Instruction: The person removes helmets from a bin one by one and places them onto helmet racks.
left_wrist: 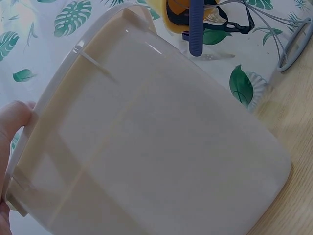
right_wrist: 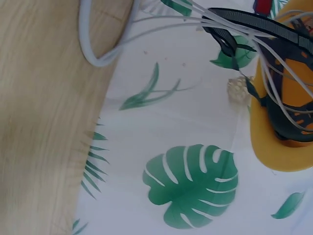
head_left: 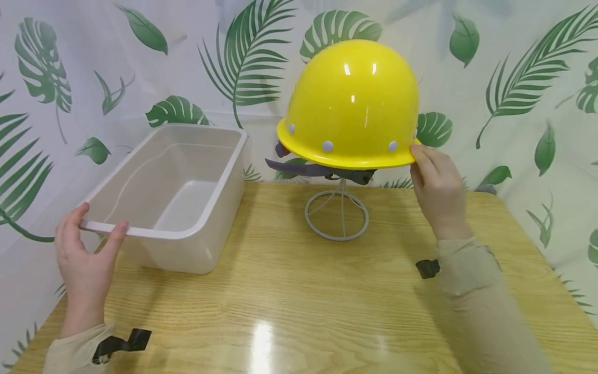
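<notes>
A yellow hard hat [head_left: 355,104] sits on a white wire stand [head_left: 337,239], its dark inner band [head_left: 301,168] hanging below the brim. With fingertips and thumb, my right hand [head_left: 441,189] pinches the brim's right edge. That hand is out of sight in the right wrist view, where the hat's orange-yellow underside [right_wrist: 274,152] and dark straps show. To the left stands a deep, off-white plastic bin [head_left: 221,223]. My left hand [head_left: 86,270] grips its near left rim corner; the left wrist view shows part of that hand [left_wrist: 12,122] beside the bin's outer wall [left_wrist: 171,127].
Everything stands on a wood-grain table [head_left: 299,301]. Behind it hangs a white cloth with green leaf prints [head_left: 252,57], close to the bin's far end and the hat. Black straps [head_left: 138,339] stick out from both sleeves.
</notes>
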The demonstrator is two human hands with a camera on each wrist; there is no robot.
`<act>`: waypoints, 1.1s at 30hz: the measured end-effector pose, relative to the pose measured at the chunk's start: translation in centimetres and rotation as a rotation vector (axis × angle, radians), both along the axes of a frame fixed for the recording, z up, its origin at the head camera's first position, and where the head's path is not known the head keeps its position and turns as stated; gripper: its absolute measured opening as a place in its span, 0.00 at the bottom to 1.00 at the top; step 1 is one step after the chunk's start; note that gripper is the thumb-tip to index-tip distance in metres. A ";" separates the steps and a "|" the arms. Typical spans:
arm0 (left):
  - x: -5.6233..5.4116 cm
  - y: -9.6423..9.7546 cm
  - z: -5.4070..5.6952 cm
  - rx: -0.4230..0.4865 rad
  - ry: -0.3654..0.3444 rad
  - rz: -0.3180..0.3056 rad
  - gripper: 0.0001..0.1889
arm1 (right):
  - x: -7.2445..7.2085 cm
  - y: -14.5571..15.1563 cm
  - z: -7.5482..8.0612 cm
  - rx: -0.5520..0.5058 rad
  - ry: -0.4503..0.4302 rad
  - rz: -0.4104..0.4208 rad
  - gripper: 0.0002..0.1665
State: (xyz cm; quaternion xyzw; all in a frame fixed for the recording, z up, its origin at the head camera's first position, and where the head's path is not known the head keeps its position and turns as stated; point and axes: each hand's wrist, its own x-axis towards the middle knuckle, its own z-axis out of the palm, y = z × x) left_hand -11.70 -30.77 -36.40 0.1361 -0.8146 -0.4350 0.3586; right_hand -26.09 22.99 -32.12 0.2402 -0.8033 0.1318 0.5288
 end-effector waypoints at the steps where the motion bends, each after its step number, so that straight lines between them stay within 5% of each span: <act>1: 0.0 0.0 0.0 0.001 0.000 -0.001 0.36 | 0.1 0.1 0.2 0.008 -0.010 -0.009 0.15; 33: 0.0 0.2 0.0 -0.013 0.021 -0.011 0.35 | 0.6 0.0 1.5 0.041 -0.031 -0.048 0.16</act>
